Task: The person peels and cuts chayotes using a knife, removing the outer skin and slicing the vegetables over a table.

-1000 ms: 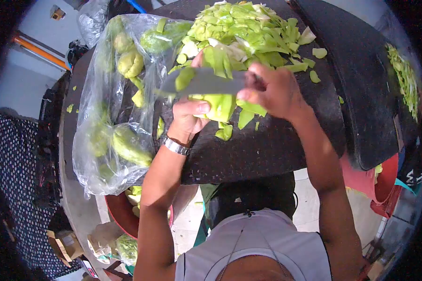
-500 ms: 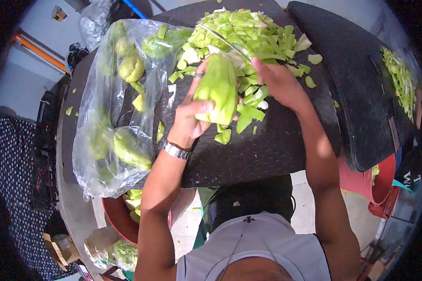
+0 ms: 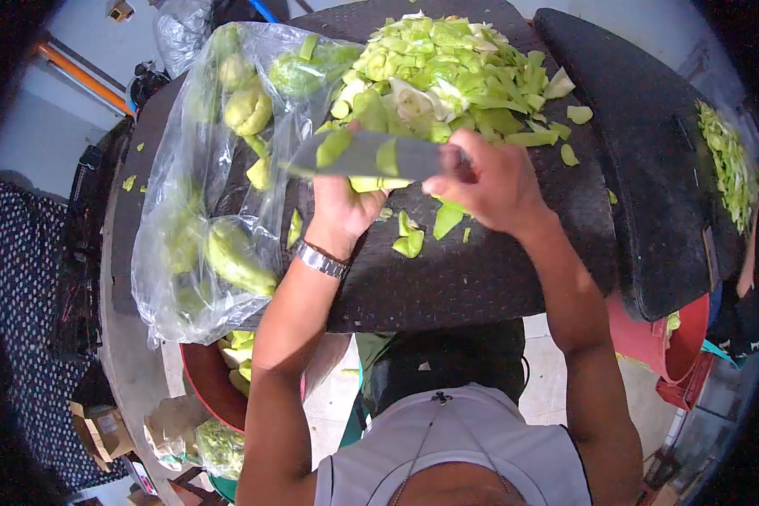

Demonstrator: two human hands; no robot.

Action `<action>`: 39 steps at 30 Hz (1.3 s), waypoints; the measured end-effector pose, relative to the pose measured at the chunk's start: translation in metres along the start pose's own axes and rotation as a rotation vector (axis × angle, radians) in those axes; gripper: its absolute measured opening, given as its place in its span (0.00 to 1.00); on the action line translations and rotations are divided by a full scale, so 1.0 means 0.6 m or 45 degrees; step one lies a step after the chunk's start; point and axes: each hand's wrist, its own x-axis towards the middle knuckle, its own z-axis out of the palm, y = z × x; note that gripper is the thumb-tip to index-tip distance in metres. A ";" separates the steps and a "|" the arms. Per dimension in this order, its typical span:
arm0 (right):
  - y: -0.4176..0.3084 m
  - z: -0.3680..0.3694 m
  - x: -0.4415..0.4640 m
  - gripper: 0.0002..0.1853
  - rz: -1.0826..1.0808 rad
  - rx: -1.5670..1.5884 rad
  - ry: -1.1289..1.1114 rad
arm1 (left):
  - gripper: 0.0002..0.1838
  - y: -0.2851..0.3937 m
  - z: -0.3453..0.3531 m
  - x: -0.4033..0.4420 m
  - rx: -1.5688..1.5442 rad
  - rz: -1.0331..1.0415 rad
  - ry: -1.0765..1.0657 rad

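Observation:
My right hand (image 3: 502, 181) is closed around the handle of a wide-bladed knife (image 3: 354, 156). Its blade lies flat-on to my view, pointing left across a pale green chayote (image 3: 378, 183). My left hand (image 3: 341, 207) grips that chayote from below and left; the blade covers much of the fruit and most of the fingers. Just beyond is a heap of green peelings and cut pieces (image 3: 447, 63). On the left of the dark table (image 3: 481, 287) lies a clear plastic bag (image 3: 156, 291) with several whole chayotes (image 3: 238, 257) in it.
A black board or tabletop (image 3: 599, 110) adjoins on the right, with green shreds (image 3: 725, 169) at its far side. Below the edges stand a red tub (image 3: 196, 379) holding green pieces at left and a red bucket (image 3: 690, 333) at right. Loose peelings (image 3: 410, 243) lie near my hands.
The knife has swung from beyond the chayote to across it, its blade now pointing left. My right hand has come nearer and left. The view has shifted slightly.

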 end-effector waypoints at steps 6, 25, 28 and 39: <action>0.010 0.006 0.000 0.24 -0.098 -0.028 -0.089 | 0.28 -0.006 0.039 -0.011 0.159 0.010 0.042; 0.023 -0.016 0.006 0.25 0.016 -0.064 -0.089 | 0.26 -0.003 0.057 -0.027 0.234 -0.157 -0.123; 0.055 -0.024 0.013 0.25 0.087 -0.029 -0.033 | 0.28 -0.012 0.065 -0.035 0.318 -0.095 -0.033; -0.002 -0.004 0.000 0.29 -0.280 -0.074 -0.114 | 0.23 -0.003 0.086 -0.029 0.389 -0.057 -0.015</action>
